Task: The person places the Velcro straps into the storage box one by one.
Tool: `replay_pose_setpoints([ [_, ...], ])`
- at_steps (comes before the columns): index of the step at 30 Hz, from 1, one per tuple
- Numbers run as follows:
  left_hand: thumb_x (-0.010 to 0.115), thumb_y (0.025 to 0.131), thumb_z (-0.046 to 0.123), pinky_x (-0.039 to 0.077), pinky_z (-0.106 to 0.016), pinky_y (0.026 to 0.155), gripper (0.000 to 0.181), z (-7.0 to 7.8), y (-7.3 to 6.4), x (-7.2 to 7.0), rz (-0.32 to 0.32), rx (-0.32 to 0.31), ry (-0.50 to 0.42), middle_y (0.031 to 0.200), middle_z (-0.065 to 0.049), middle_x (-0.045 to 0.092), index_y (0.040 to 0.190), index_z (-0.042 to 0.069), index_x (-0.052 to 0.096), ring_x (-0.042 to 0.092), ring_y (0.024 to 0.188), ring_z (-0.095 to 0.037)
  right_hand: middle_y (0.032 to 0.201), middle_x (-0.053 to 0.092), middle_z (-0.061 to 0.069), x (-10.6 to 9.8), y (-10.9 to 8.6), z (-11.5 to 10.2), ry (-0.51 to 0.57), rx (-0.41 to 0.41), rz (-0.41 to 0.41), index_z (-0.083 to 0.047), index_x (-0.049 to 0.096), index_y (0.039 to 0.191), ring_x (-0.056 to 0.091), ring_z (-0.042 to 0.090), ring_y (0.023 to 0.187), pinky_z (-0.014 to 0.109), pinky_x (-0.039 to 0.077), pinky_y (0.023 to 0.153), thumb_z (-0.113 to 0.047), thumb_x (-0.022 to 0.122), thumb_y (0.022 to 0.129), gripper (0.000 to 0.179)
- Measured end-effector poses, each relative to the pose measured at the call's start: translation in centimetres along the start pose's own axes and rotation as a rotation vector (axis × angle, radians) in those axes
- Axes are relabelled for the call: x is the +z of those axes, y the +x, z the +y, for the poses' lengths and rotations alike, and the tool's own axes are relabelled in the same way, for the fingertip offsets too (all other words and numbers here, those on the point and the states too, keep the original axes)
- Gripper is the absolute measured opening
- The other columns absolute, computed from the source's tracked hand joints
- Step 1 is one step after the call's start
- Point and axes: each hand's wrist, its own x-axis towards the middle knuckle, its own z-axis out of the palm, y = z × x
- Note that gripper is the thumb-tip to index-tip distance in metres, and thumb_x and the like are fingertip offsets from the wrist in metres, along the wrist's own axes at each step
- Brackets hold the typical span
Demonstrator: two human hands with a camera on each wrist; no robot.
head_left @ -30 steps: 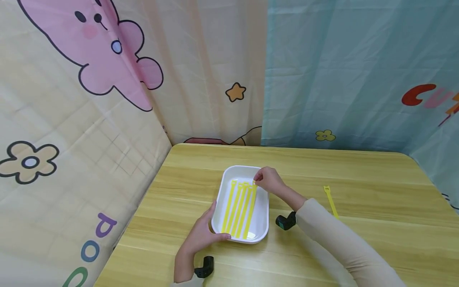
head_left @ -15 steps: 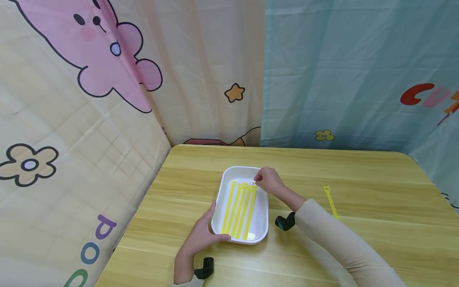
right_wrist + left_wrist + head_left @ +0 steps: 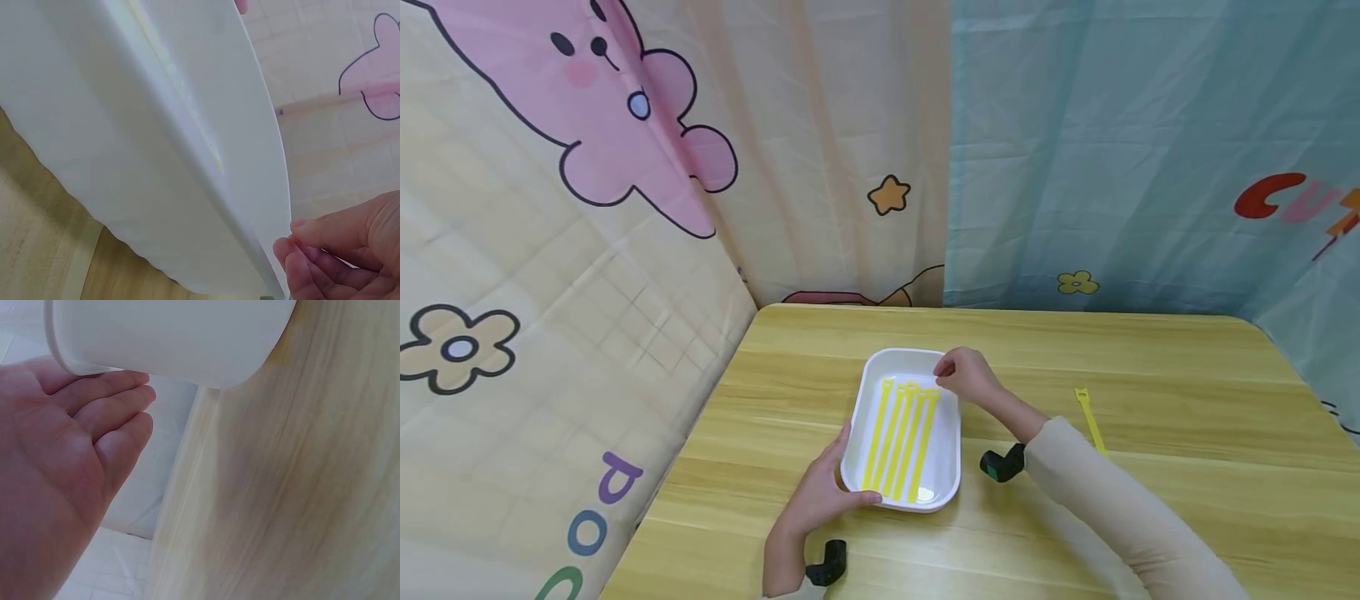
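A white tray (image 3: 940, 467) stands on the wooden table in the head view. Several yellow cable ties (image 3: 877, 433) with slotted heads lie side by side in it, heads toward the far end. My left hand (image 3: 816, 492) holds the tray's near left corner, thumb over the rim and fingers along the outer wall. Its fingers (image 3: 119, 409) show just under the tray's wall in the left wrist view. Over the far right part of the tray, my right hand (image 3: 967, 377) has thumb and fingertips near each other, just off the last tie's head, with nothing between them.
Another yellow cable tie (image 3: 1090, 421) lies on the table (image 3: 1187, 500) to the right, partly behind my right sleeve (image 3: 1120, 492). Printed curtains (image 3: 820, 167) rise behind the table and along its left side.
My right fingers let go of the rightmost cable tie's head and moved slightly right, away from it. That tie now lies with the others. The left hand and tray stay put.
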Motion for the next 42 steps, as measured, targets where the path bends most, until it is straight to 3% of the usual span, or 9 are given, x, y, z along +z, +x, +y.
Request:
replay_pose_setpoints([
  [10,0.084,0.058,0.046,0.02,-0.05,0.105,0.116,-0.2,0.0,0.1,0.004,0.012,-0.008,0.148,-0.011,0.024,0.146,0.003,0.02,0.023,0.133,-0.028,0.08,0.063,0.009,-3.2,-0.8,3.0,0.027,-0.01,0.038,0.005,0.067,0.089,0.057,0.021,0.072,0.033,0.051,0.065,-0.003,0.067,0.082,0.011],
  [22,0.084,0.057,0.044,0.02,-0.048,0.105,0.117,-0.1,-0.1,0.0,0.006,0.015,-0.008,0.147,-0.012,0.025,0.145,0.002,0.02,0.023,0.133,-0.028,0.087,0.064,0.015,-6.8,-2.9,8.9,-0.039,0.028,0.087,0.009,0.065,0.098,0.059,0.03,0.081,0.041,0.051,0.07,-0.003,0.062,0.085,0.018],
  [30,0.084,0.058,0.045,0.02,-0.048,0.105,0.117,0.1,-0.1,0.0,0.004,0.001,0.009,0.147,-0.012,0.025,0.145,0.001,0.02,0.023,0.133,-0.028,0.087,0.063,0.018,-9.1,-4.2,11.8,-0.109,0.052,0.125,0.011,0.064,0.097,0.059,0.033,0.08,0.044,0.05,0.069,-0.002,0.062,0.084,0.018],
  [42,0.085,0.058,0.043,0.021,-0.048,0.105,0.116,0.2,0.0,-0.1,0.003,0.005,0.009,0.146,-0.014,0.026,0.144,0.0,0.021,0.023,0.133,-0.028,0.081,0.062,0.02,-10.9,-5.3,15.9,-0.253,0.088,0.085,0.015,0.063,0.091,0.058,0.034,0.076,0.046,0.049,0.069,0.002,0.065,0.079,0.018],
])
